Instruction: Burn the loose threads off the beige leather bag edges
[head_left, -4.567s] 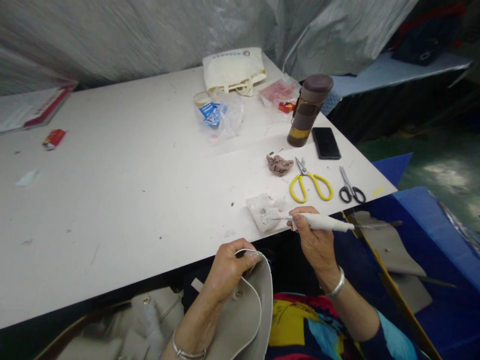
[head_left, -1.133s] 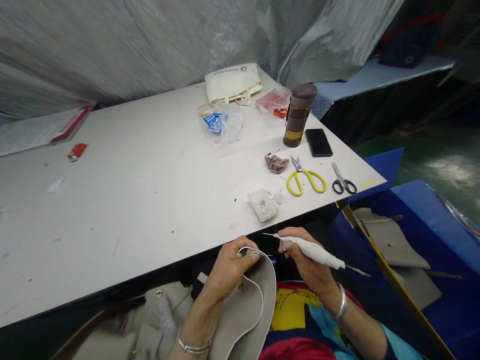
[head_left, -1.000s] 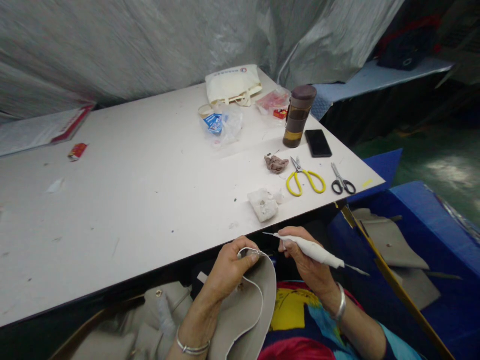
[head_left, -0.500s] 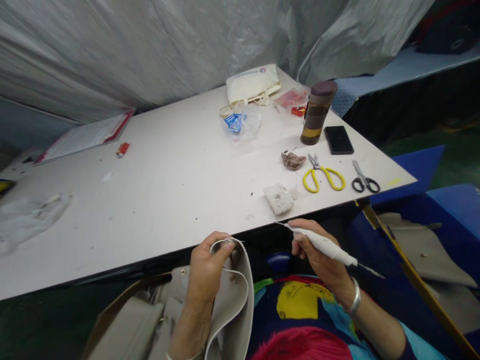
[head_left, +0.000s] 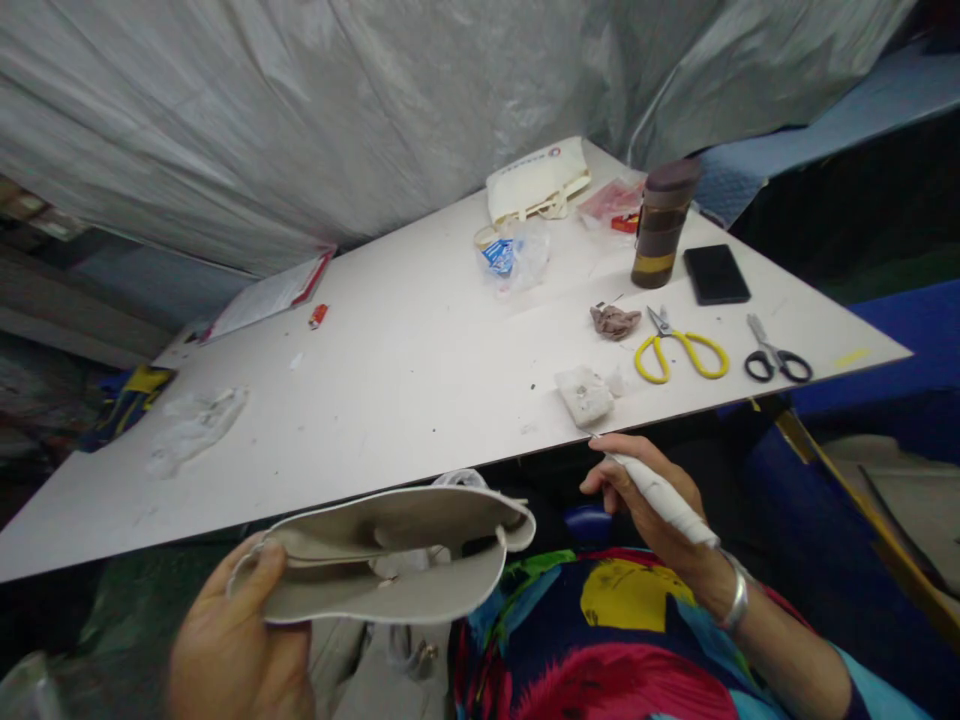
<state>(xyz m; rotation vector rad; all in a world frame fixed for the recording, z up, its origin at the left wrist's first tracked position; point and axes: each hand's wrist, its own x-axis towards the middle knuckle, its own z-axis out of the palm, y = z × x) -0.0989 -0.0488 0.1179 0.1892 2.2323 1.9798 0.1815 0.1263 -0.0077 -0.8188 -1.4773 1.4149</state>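
Lying on the table (head_left: 375,380): two scissors (head_left: 681,352), one bottle (head_left: 660,225), one phone (head_left: 715,274).

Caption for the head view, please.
Left hand holds a beige leather piece; right hand grips a white-handled awl.

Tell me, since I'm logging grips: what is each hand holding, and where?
The left hand grips the beige bag piece at its left end. The right hand holds the white-handled tool around its handle.

The cloth bag (head_left: 536,183) carries a line of print (too small to read); nothing else legible.
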